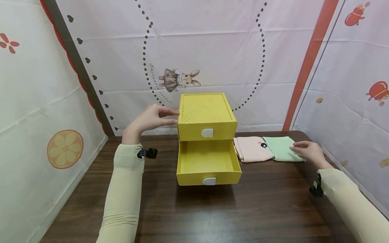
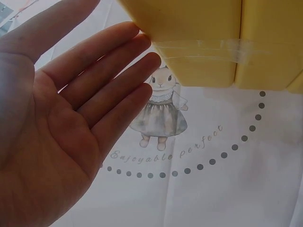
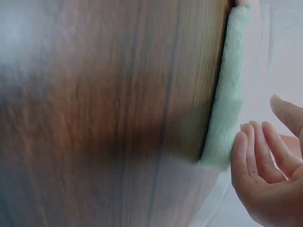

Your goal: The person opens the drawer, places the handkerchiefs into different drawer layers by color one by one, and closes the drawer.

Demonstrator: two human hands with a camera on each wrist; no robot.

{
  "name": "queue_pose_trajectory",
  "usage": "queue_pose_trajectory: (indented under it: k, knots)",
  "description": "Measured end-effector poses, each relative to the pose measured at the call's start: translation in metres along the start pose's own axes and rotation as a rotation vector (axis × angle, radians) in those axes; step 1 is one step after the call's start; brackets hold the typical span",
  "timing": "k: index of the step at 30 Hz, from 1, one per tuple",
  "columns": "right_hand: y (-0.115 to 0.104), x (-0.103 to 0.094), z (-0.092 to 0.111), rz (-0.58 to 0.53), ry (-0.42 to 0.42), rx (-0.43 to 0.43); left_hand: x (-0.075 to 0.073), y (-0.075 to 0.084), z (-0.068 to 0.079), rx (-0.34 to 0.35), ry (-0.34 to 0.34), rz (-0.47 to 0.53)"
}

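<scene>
A yellow drawer box with white handles stands in the middle of the table, its lower drawer pulled out and bare inside. My left hand is at the box's upper left side, fingertips right at the edge; the left wrist view shows its fingers extended along the yellow wall. To the right, my right hand reaches over the right end of a folded green cloth. In the right wrist view its loosely bent fingers are beside the cloth's edge, with the thumb apart.
Left of the green cloth lies a folded pink cloth with a small face print, close against the drawer box. The dark wooden table is bordered by printed fabric curtains at the back and sides.
</scene>
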State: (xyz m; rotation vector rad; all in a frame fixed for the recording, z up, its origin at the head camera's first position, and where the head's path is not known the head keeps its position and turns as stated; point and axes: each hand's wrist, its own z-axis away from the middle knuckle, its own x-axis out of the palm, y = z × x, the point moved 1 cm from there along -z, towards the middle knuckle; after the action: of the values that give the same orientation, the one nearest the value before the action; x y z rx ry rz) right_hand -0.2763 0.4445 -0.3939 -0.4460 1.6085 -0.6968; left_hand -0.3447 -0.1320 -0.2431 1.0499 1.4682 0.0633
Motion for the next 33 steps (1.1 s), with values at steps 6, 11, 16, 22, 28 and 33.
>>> queue_pose_trajectory:
  k: [6, 11, 16, 22, 28, 33]
  knots:
    - [0.006, -0.006, -0.002, 0.043, 0.052, -0.027, -0.001, 0.001, 0.000, 0.004, 0.002, -0.003]
    - [0.012, -0.009, -0.005, 0.091, 0.093, -0.016, 0.000, 0.000, 0.000, 0.012, 0.007, -0.008]
    - [0.022, -0.012, -0.009, 0.076, 0.063, 0.062, 0.000, 0.001, 0.000, 0.006, 0.005, -0.019]
    - [0.030, -0.013, -0.013, -0.044, -0.054, 0.129, 0.001, 0.002, 0.001, 0.005, 0.000, -0.026]
    - [0.032, -0.009, -0.016, -0.100, -0.073, 0.176, 0.001, 0.003, 0.002, 0.002, 0.004, -0.019]
    - [0.030, -0.006, -0.018, -0.081, -0.076, 0.192, 0.000, 0.003, 0.002, 0.001, 0.006, -0.022]
